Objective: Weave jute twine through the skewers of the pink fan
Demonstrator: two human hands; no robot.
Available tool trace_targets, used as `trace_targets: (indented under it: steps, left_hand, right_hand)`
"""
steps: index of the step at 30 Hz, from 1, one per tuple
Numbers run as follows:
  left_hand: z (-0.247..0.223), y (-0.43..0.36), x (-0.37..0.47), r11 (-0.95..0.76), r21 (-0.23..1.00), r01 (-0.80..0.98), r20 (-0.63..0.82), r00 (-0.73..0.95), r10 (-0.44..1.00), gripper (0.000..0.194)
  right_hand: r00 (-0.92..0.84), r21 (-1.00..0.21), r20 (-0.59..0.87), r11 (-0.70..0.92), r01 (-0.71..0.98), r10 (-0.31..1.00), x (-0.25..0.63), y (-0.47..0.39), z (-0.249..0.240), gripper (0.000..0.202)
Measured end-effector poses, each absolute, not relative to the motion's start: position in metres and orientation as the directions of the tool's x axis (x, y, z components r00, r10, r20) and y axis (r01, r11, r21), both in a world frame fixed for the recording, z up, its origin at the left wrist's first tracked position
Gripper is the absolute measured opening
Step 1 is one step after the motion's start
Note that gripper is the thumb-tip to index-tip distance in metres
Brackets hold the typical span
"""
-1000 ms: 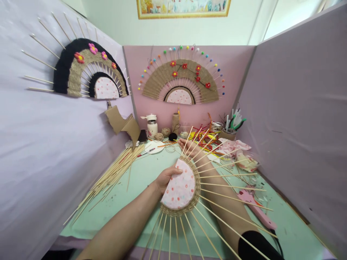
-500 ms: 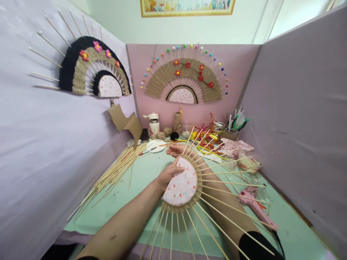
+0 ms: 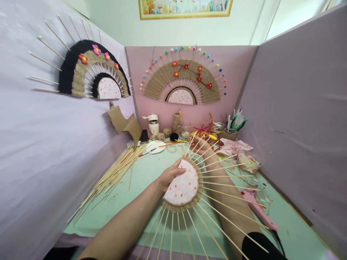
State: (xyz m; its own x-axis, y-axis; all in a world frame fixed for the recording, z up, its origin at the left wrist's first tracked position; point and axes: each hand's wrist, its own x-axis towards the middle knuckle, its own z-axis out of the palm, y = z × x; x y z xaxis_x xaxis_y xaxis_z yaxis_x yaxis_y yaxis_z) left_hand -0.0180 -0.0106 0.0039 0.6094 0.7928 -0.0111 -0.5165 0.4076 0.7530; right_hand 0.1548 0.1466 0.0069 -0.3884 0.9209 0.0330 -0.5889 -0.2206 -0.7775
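Observation:
My left hand [image 3: 173, 176] is closed on the straight edge of a half-round woven fan [image 3: 182, 182], thumb on top of its pink flower-dotted cloth. A braided twine border [image 3: 200, 186] runs around the curved edge, and bare thin sticks [image 3: 230, 177] spread out from it like rays. Beyond the upper sticks is my right hand [image 3: 200, 143], its fingers curled together near the stick tips. Whatever those fingers grip is too small to make out. My right forearm passes behind the sticks.
A pile of loose sticks [image 3: 119, 169] lies left, beside a paintbrush [image 3: 148, 152] on a white disc. At right lies a pink glue gun [image 3: 258, 209] with its cord. Twine balls [image 3: 167, 131], a bottle [image 3: 153, 126] and pipe cleaners line the back. Finished fans [image 3: 181, 81] hang on the partitions.
My right hand has moved right and slightly up, from behind the fan's top edge to beyond the upper sticks. My left hand and the fan have barely shifted.

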Motion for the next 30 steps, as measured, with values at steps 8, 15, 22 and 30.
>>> trace_targets:
  steps: [8, 15, 22, 30]
  left_hand:
    - [-0.002, -0.008, -0.016, 0.463, 0.735, -0.496, -0.059, 0.633, 0.772, 0.074]
    - [-0.009, -0.006, -0.015, 0.456, 0.752, -0.477, -0.049, 0.648, 0.76, 0.072]
    - [-0.014, -0.005, -0.013, 0.484, 0.745, -0.458, -0.057, 0.68, 0.731, 0.07]
    - [-0.008, -0.006, -0.014, 0.443, 0.762, -0.473, -0.063, 0.626, 0.777, 0.073]
  right_hand:
    - [-0.221, -0.728, 0.121, -0.064, -0.683, 0.968, 0.182, 0.145, 0.013, 0.014]
    - [-0.165, -0.722, 0.189, 0.023, -0.691, 0.968, 0.178, 0.139, 0.018, 0.004]
    - [-0.134, -0.725, 0.219, 0.069, -0.685, 0.966, 0.18, 0.14, 0.018, 0.005]
    - [-0.193, -0.751, 0.168, -0.002, -0.66, 0.967, 0.187, 0.14, 0.009, 0.011]
